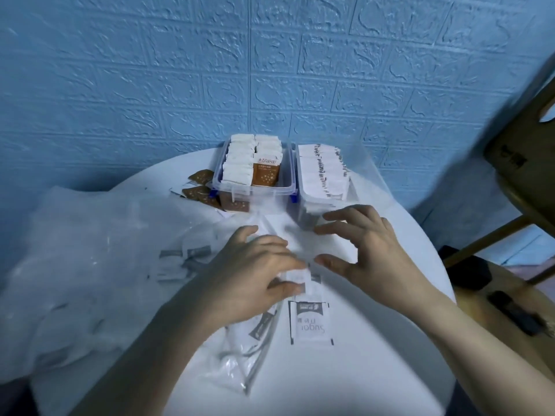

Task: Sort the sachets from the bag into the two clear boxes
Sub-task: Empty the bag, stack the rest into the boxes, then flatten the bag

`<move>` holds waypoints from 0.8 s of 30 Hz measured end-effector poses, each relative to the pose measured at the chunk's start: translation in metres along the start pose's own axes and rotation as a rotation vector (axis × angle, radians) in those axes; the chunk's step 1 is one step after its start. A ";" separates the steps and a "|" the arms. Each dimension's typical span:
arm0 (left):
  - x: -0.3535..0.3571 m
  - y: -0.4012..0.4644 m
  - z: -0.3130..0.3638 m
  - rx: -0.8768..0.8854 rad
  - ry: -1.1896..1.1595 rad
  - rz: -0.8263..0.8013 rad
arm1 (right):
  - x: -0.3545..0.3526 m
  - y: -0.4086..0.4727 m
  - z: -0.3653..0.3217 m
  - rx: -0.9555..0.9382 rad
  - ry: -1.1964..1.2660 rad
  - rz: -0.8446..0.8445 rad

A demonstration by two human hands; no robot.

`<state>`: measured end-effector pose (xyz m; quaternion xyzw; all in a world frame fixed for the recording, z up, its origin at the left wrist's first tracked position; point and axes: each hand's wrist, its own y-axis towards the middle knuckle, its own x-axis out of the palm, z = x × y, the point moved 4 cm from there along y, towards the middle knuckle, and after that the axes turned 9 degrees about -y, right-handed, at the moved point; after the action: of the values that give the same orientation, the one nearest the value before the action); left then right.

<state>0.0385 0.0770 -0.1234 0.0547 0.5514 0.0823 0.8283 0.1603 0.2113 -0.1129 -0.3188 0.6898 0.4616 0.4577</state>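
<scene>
Loose sugar sachet (pixel 310 322) lies just below left hand (pixel 255 277), whose fingers pinch small white sachets (pixel 295 280). Right hand (pixel 360 247) hovers relaxed, grasping nothing. Clear boxes (pixel 322 178) stand beyond fingertips. Risk: pinched stack fanning apart, causing missorting

Two clear boxes (pixel 253 187) (pixel 322 196) at twelve o'clock hold upright sachets; a white sachet (pixel 310 322) lies flat at six; clear bag (pixel 90 250) at nine.

Two clear boxes (pixel 253 187) (pixel 322 196), two hands (pixel 252 280) (pixel 369 250), one clear bag (pixel 90 250), one loose white sugar sachet (pixel 310 324)
</scene>
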 end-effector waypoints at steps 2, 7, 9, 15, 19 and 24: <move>0.007 -0.015 0.002 0.017 -0.028 -0.032 | 0.010 -0.006 -0.008 0.019 0.058 0.005; 0.018 -0.036 0.001 0.038 0.095 0.113 | 0.040 -0.012 -0.024 0.136 0.034 -0.189; 0.025 -0.042 -0.001 0.013 0.042 0.159 | 0.042 -0.013 -0.025 0.178 0.114 -0.216; 0.030 -0.046 -0.003 -0.009 -0.112 0.293 | 0.038 -0.022 -0.019 0.342 0.463 -0.096; 0.022 -0.043 0.006 -0.051 -0.132 0.436 | 0.029 -0.033 -0.015 0.414 0.635 0.026; 0.016 -0.048 0.020 -0.266 -0.582 0.598 | 0.009 -0.044 -0.047 0.263 0.883 -0.012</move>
<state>0.0666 0.0333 -0.1392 0.1256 0.2395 0.3699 0.8888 0.1787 0.1514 -0.1291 -0.4281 0.8697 0.1872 0.1593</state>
